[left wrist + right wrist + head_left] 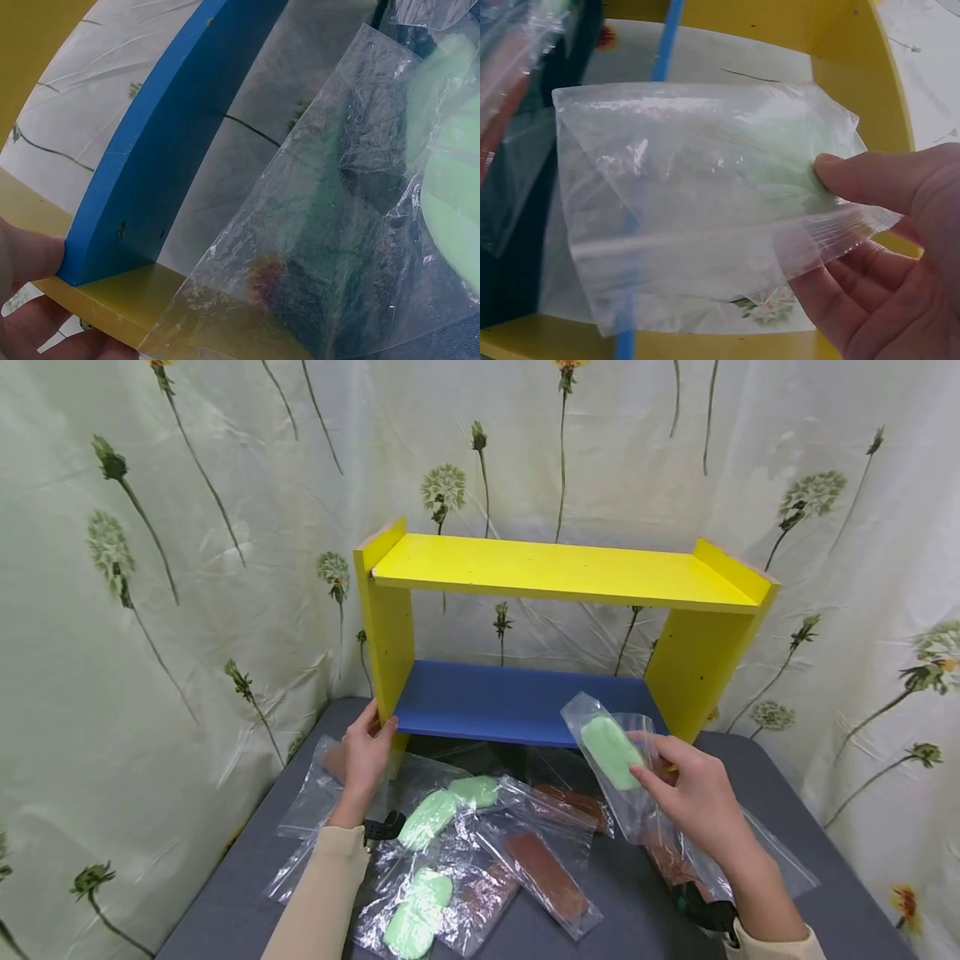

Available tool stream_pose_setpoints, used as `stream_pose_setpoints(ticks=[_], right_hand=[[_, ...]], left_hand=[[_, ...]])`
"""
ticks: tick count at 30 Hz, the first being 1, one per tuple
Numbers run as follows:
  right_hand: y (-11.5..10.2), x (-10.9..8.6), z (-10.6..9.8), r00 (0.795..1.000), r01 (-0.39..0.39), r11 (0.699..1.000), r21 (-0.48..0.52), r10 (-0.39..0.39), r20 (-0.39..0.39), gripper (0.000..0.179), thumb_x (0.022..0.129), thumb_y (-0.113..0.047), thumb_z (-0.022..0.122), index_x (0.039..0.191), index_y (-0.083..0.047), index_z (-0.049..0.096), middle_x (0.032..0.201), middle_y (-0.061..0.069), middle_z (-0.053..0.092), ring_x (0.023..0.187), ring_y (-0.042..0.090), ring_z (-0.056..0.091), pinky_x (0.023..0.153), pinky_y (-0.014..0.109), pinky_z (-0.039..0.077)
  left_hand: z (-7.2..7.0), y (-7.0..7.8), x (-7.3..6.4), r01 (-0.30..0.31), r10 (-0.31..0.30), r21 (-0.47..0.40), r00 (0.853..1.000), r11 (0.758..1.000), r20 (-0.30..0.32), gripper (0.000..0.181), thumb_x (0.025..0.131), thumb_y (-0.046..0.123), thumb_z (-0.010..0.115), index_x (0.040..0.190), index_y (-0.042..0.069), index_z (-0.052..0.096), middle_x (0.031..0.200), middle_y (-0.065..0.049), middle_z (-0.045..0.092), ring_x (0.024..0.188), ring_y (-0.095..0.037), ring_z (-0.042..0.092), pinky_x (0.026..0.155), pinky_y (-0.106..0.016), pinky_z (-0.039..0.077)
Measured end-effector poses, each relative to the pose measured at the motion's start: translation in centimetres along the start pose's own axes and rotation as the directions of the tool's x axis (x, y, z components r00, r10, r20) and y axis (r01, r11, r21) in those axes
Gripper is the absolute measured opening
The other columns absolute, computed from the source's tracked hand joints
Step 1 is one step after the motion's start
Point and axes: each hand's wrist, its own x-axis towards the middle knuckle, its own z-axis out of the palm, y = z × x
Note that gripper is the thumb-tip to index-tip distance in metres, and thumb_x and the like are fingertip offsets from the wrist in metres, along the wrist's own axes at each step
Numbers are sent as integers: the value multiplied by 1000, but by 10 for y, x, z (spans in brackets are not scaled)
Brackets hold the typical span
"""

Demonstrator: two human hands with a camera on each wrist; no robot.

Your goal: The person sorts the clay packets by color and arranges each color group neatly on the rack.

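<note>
Right hand (693, 785) now clamping a clear zip bag (682, 172) between thumb and fingers, right of centre in the head view | inside, a pale-green bar (611, 752), oblong, round-ended, perhaps soap, hazy through plastic | left hand (367, 752) gripping yellow side panel (392, 643), left of centre | lower centre, more clear bags (420, 770): green bars (427, 820), brown bars (546, 872) inside

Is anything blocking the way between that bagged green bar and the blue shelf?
Nothing visible does: the right hand holds the bagged green bar before the open front above the blue shelf. The left hand grips the yellow side at the opposite end.
</note>
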Motion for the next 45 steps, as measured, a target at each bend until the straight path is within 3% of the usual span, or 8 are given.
stream_pose_setpoints(ticks=[10, 22, 29, 34, 39, 45], right_hand=[[-9, 32, -27, 991, 60, 997, -38, -64, -120, 44, 83, -7, 83, 125, -13, 70, 73, -8, 51, 60, 10, 52, 53, 14, 45], [-21, 68, -60, 964, 94, 992, -88, -112, -241, 42, 83, -6, 82, 123, -5, 71, 78, 4, 61, 69, 10, 54, 63, 2, 41], [-31, 90, -85, 942, 104, 988, -110, -134, -308, 40, 84, -8, 81, 123, -5, 71, 77, 7, 60, 72, -5, 50, 66, 2, 40], [-35, 107, -102, 936, 53, 992, -118, -91, -340, 40, 88, -13, 78, 127, -7, 70, 79, 11, 61, 75, -17, 46, 66, 5, 37], [-32, 125, -116, 934, -19, 991, -129, -28, -356, 39, 92, -20, 73, 129, -11, 70, 80, 12, 61, 77, -21, 45, 62, 11, 35], [-23, 149, -130, 931, -163, 982, -96, 121, -345, 41, 94, -27, 69, 133, -17, 68, 80, 1, 59, 75, -9, 48, 63, 13, 37]], left_hand=[[-2, -1, -2, 12, -12, 6, 1000, 1000, -7, 49, 100, 14, 65, 147, 19, 54, 134, -15, 62, 118, -32, 63, 96, -48, 51], [-1, -2, 0, 10, -10, 15, 1000, 1000, -14, 49, 99, 16, 67, 146, 23, 56, 133, -11, 64, 117, -29, 64, 95, -46, 51], [-1, -3, 0, -6, 6, 13, 1000, 1000, -6, 49, 100, 16, 66, 147, 22, 55, 134, -12, 63, 118, -30, 63, 96, -46, 51], [-1, -3, 1, -8, 9, 11, 1000, 1000, -7, 49, 99, 15, 66, 146, 21, 55, 133, -13, 64, 117, -30, 63, 96, -45, 51], [-1, -3, 1, -1, 1, 8, 1000, 1000, -1, 49, 99, 15, 66, 147, 21, 55, 134, -12, 63, 117, -30, 63, 95, -45, 51], [0, -2, 1, 5, -5, 0, 1000, 1000, 6, 50, 100, 18, 65, 148, 24, 53, 136, -10, 62, 119, -28, 62, 96, -44, 51]])
